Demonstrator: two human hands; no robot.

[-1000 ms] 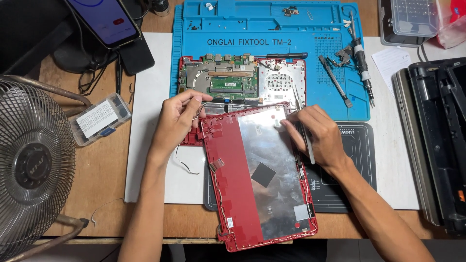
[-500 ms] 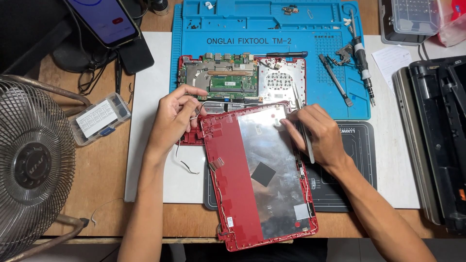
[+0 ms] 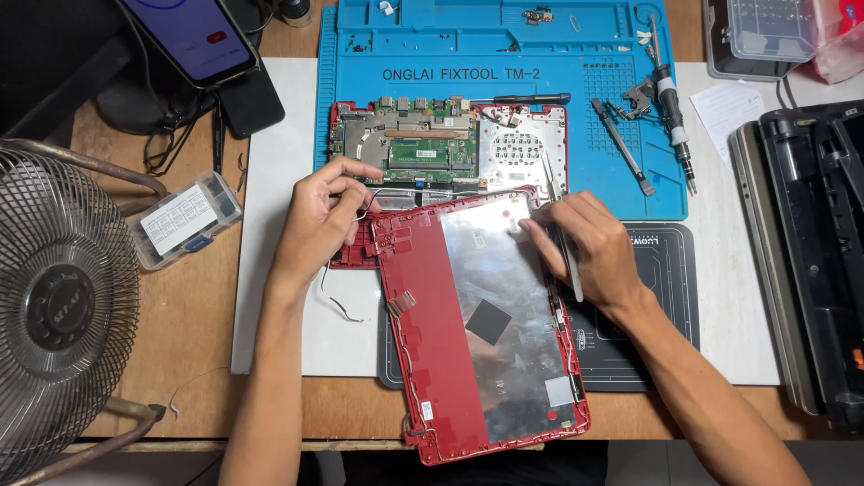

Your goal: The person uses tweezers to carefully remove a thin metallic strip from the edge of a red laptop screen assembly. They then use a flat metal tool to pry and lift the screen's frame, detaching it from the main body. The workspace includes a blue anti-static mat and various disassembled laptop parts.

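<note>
Red laptop lid (image 3: 477, 324) on table (image 3: 180, 324), below opened base (image 3: 423, 148). Left hand (image 3: 319, 220) at lid's upper-left corner, fingers pinching thin cable (image 3: 396, 191). Right hand (image 3: 589, 247) on lid's upper-right edge, fingers closed around tweezers (image 3: 562, 238).

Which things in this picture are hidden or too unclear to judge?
Head view:
- Left hand fingertips: whether they pinch the thin cable is too small to tell.
- Tweezers middle: covered by right hand.
- Fan: cut off by the left edge.
- Open laptop base: its front is hidden under the red cover.

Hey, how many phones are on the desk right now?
1: a phone with a lit screen stands propped at the desk's top left corner, behind the fan. More could lie outside the frame.
</note>
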